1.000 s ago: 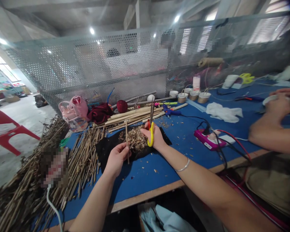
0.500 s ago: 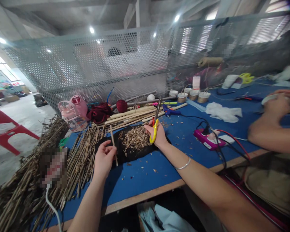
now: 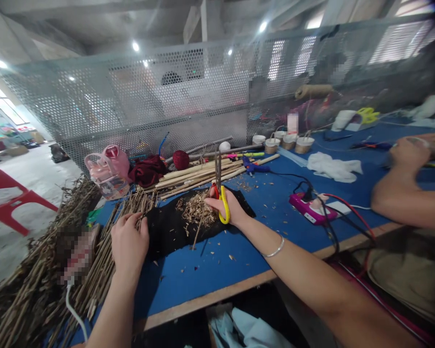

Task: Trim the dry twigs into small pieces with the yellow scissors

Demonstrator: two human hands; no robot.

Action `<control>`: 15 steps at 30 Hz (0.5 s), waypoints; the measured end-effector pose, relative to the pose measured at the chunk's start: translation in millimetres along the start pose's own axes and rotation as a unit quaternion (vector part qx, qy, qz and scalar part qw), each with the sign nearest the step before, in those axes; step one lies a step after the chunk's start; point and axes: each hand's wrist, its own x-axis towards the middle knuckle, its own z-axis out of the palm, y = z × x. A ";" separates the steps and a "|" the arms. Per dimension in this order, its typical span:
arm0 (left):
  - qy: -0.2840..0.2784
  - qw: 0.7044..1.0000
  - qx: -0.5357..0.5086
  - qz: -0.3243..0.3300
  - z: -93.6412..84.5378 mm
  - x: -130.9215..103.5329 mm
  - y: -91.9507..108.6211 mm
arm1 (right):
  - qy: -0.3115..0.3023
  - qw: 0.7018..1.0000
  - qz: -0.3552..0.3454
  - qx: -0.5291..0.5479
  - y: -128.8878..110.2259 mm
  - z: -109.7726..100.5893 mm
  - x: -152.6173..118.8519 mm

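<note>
My right hand (image 3: 226, 207) grips a pair of scissors (image 3: 218, 169) with one yellow and one red handle, blades pointing up. Beneath it lies a heap of chopped stalk pieces (image 3: 195, 208) on a black cloth (image 3: 163, 234). A short thin stick (image 3: 196, 235) slants down from the heap below my right fingers; whether they touch it, I cannot tell. My left hand (image 3: 130, 244) rests at the edge of the pile of dry stalks (image 3: 103, 258), fingers curved and somewhat apart over them. Its fingertips are partly hidden.
Behind the heap lie pale sticks (image 3: 184, 175), a blue glue gun (image 3: 253, 166) and dark red yarn (image 3: 181, 159). A pink bag (image 3: 110, 171) stands at the left. To the right are a purple power strip (image 3: 308, 208), white gloves (image 3: 333, 166) and a co-worker's arm (image 3: 406, 193).
My left hand has let go of the thin stick and moved left onto the stalks. My right hand has shifted left with the scissors, and a stick now slants below it.
</note>
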 end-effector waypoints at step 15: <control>-0.283 0.730 -0.590 -0.198 53.9 6.0 88.3 | -0.085 0.994 0.064 -0.032 -6.3 13.1 -10.9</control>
